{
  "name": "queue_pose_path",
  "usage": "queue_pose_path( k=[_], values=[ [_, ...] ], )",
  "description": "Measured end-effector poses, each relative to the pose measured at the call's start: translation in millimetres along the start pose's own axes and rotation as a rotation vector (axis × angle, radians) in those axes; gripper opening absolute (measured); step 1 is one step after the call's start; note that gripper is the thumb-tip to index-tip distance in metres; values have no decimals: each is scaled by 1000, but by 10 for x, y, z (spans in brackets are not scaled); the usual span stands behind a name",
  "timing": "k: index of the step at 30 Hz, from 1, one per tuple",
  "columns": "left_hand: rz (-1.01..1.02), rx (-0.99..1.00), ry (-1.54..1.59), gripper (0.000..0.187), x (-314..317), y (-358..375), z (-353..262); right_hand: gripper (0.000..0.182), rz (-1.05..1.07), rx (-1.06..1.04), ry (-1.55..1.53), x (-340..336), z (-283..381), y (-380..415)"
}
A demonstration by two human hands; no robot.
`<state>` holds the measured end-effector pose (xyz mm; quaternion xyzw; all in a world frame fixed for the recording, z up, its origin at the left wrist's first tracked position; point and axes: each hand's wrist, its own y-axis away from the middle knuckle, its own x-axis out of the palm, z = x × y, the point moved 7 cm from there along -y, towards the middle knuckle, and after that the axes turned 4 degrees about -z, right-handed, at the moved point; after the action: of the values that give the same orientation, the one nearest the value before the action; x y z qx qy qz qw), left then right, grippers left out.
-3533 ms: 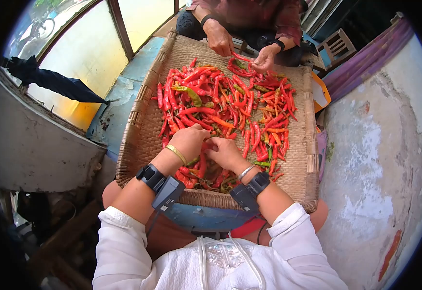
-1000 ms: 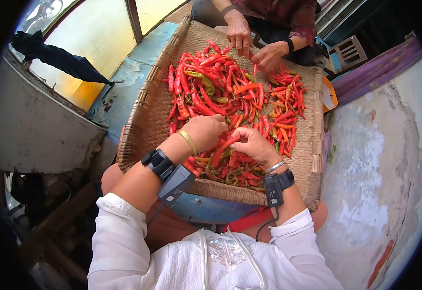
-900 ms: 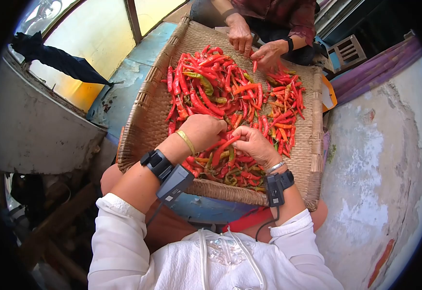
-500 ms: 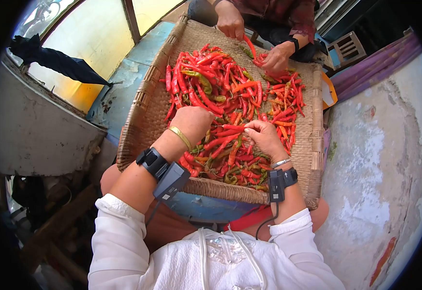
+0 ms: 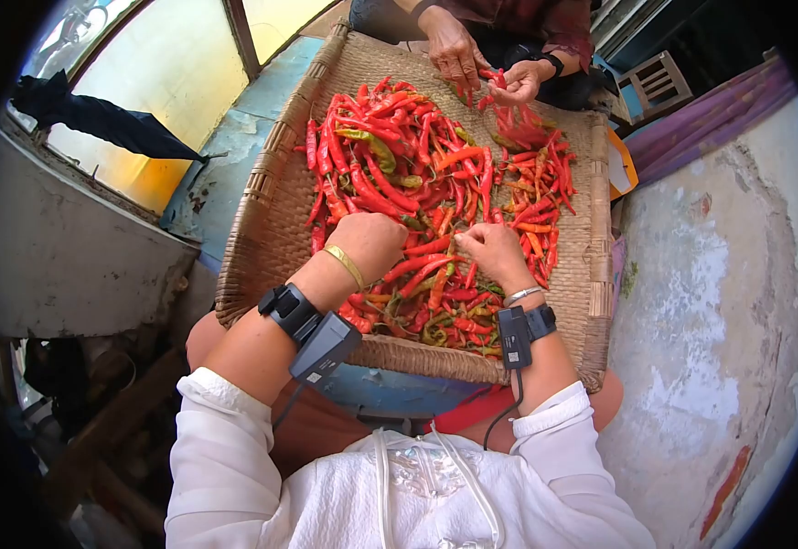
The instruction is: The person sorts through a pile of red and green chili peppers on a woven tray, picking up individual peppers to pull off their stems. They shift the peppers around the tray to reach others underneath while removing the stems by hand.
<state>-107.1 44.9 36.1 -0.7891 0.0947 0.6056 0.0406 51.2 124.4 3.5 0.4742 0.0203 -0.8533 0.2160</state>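
My left hand (image 5: pixel 369 245) is closed over the near part of the pile. A red chili pepper (image 5: pixel 430 247) sticks out from its fingers toward my right hand. My right hand (image 5: pixel 496 252) is pinched shut close to that pepper's other end; whatever its fingertips hold is too small to make out. Under and around both hands lie many red, orange and greenish chili peppers (image 5: pixel 390 174) in a woven basket tray (image 5: pixel 266 215), which rests across my lap.
Across the tray, another person's hands (image 5: pixel 454 48) hold red peppers over the far edge. Blurred red peppers (image 5: pixel 519 126) show below those hands. A folded dark umbrella (image 5: pixel 111 123) leans by the window at left. A worn wall (image 5: pixel 691 320) stands at right.
My right hand has drawn slightly left and up, and the pepper between my hands shows less. The other person's hands have come together, with blurred peppers below them.
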Motion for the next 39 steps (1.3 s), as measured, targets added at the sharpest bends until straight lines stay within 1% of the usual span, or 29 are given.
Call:
queue_pose_path(
  k=[1, 2, 4, 5, 7, 8, 9, 11, 12, 13, 14, 16, 17, 19, 21, 22, 23, 25, 26, 27, 29, 30, 32, 36, 37, 39],
  values=[
    [20, -3, -5, 16, 29, -2, 1, 32, 282, 112, 72, 204, -18, 70],
    [39, -5, -11, 16, 57, -2, 3, 32, 281, 114, 71, 247, 10, 94],
    [37, -9, -14, 16, 106, 3, 14, 29, 251, 22, 264, 299, 64, 145],
    [32, -15, -18, 18, 117, 3, 15, 29, 249, 24, 265, 331, 17, 158],
    [53, -13, -17, 18, 127, 8, -7, 22, 147, -70, 203, 344, 21, 146],
    [77, -14, -18, 18, 145, 15, -14, 17, 102, -87, 221, 331, 1, 140],
    [77, -13, -17, 18, 152, 23, -14, 17, 103, -87, 222, 304, 0, 143],
    [100, 48, 13, 18, 196, 43, -47, 15, 128, -19, 145, 207, -70, 129],
    [100, 47, 14, 18, 219, 50, -47, 15, 95, -41, 56, 149, -74, 115],
    [157, 57, 5, 18, 281, 60, -56, 15, 96, -42, 57, 95, -98, 103],
    [215, 66, -5, 19, 334, 73, -66, 15, 104, -1, -3, 37, -139, 88],
    [232, 70, -15, 20, 302, 86, -97, 18, 151, 55, -165, -18, -203, 49],
    [248, 75, -27, 21, 296, 93, -106, 18, 152, 55, -165, -48, -204, 13],
    [256, 90, -18, 21, 348, 93, -84, 23, 173, 176, -574, -119, -148, -44],
    [267, 107, -8, 21, 405, 92, -85, 27, -144, 55, -893, -352, -19, -165],
    [285, 108, 3, 22, 431, 92, -85, 25, -403, -31, -584, -451, -68, -254],
    [301, 108, 14, 23, 443, 92, -82, 25, -403, -31, -584, -429, -92, -259],
    [318, 98, 20, 24, 442, 94, -83, 22, -336, -333, 53, -331, 243, -157],
    [333, 88, 27, 26, 443, 93, -83, 21, -184, -372, 61, -140, 303, -87],
    [333, 89, 28, 26, 424, 92, -93, 18, -68, -362, 211, 48, 337, -23],
    [347, 102, 18, 28, 399, 105, -121, 12, -119, -564, 353, 239, 426, 125],
    [350, 104, 17, 28, 424, 110, -116, 12, -119, -561, 351, 293, 438, 127],
    [343, 120, 5, 28, 462, 102, -115, 6, -148, -571, 442, 337, 466, 132],
    [347, 114, -1, 30, 429, 110, -124, 5, -149, -560, 427, 300, 439, 160],
    [318, 102, -3, 30, 390, 105, -128, 5, -149, -561, 427, 258, 420, 160],
    [292, 89, -3, 30, 334, 94, -157, 8, -182, -401, 302, 75, 333, 136]
  ],
)
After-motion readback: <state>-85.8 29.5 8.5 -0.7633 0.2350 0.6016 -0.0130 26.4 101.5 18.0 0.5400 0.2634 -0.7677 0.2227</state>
